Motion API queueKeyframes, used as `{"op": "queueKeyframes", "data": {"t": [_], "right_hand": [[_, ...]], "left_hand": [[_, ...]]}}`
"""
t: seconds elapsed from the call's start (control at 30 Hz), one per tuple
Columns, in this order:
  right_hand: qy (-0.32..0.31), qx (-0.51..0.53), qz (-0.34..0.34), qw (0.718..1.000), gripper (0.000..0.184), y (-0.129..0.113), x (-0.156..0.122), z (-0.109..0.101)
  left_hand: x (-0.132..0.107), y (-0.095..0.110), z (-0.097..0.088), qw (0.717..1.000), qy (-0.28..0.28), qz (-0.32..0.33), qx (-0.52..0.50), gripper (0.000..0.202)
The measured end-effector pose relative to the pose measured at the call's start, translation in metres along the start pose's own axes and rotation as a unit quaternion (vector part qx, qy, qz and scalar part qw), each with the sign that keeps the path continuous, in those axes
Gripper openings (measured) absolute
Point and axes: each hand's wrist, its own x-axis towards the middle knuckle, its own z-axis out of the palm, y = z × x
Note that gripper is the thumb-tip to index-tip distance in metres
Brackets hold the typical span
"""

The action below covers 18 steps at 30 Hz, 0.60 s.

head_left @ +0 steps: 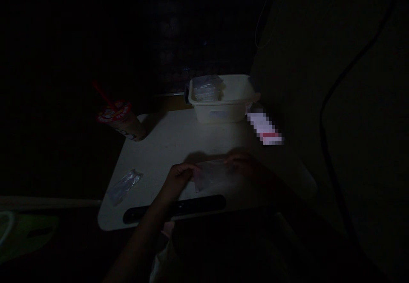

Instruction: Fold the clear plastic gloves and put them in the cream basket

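The scene is very dim. My left hand (179,177) and my right hand (241,164) both pinch a clear plastic bag (212,174), one at each side, just above the pale tabletop (179,140). The bag looks flat, and nothing inside it can be made out. A second clear plastic bag (125,187) lies flat on the table to the left of my left hand, out of reach of its fingers.
A cream plastic basket (228,110) at the table's back edge holds a stack of clear bags (206,88). A lidded cup with a red straw (119,119) stands at the back left corner. A blurred white-and-pink item (264,126) is at the right. A black cable (326,104) runs down the right.
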Motion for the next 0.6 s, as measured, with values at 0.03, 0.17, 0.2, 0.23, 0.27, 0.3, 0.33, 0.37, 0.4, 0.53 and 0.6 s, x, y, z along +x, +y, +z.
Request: {"op": "queueKeyframes", "data": {"t": [0.03, 0.17, 0.2, 0.23, 0.27, 0.3, 0.33, 0.37, 0.4, 0.53, 0.6], "right_hand": [[-0.006, 0.009, 0.005, 1.0, 0.023, 0.0, 0.003, -0.001], [-0.049, 0.035, 0.032, 0.998, 0.022, 0.003, 0.014, -0.011], [-0.045, 0.011, 0.03, 0.998, 0.023, 0.004, 0.016, -0.014], [-0.032, -0.023, 0.02, 0.999, 0.023, 0.006, 0.016, -0.017], [-0.009, -0.062, 0.005, 0.998, 0.024, 0.006, 0.015, -0.019], [0.025, -0.101, -0.012, 0.995, 0.025, 0.006, 0.013, -0.02], [0.062, -0.136, -0.028, 0.988, 0.027, 0.005, 0.01, -0.019], [0.098, -0.167, -0.04, 0.98, 0.029, 0.003, 0.007, -0.017], [0.125, -0.192, -0.05, 0.972, 0.031, -0.001, 0.003, -0.013], [0.095, -0.27, -0.124, 0.95, 0.038, -0.024, -0.01, 0.021], [0.042, -0.305, -0.162, 0.938, 0.041, -0.033, -0.014, 0.041]], "left_hand": [[0.001, 0.0, -0.001, 0.999, -0.012, 0.03, 0.034, 0.017], [0.005, -0.003, -0.005, 0.981, -0.026, 0.141, 0.131, 0.018], [0.007, -0.005, -0.005, 0.974, -0.018, 0.168, 0.153, 0.017], [0.008, -0.006, -0.005, 0.964, -0.007, 0.194, 0.184, 0.018], [0.008, -0.007, -0.004, 0.951, 0.008, 0.217, 0.22, 0.02], [0.009, -0.008, -0.003, 0.936, 0.022, 0.237, 0.261, 0.023], [0.009, -0.008, -0.001, 0.918, 0.03, 0.251, 0.304, 0.027], [0.008, -0.009, 0.002, 0.9, 0.028, 0.26, 0.348, 0.031], [0.007, -0.009, 0.006, 0.882, 0.022, 0.265, 0.388, 0.035], [0.001, -0.012, 0.024, 0.811, -0.011, 0.267, 0.521, 0.047], [-0.002, -0.017, 0.029, 0.781, -0.029, 0.264, 0.565, 0.049]]}}
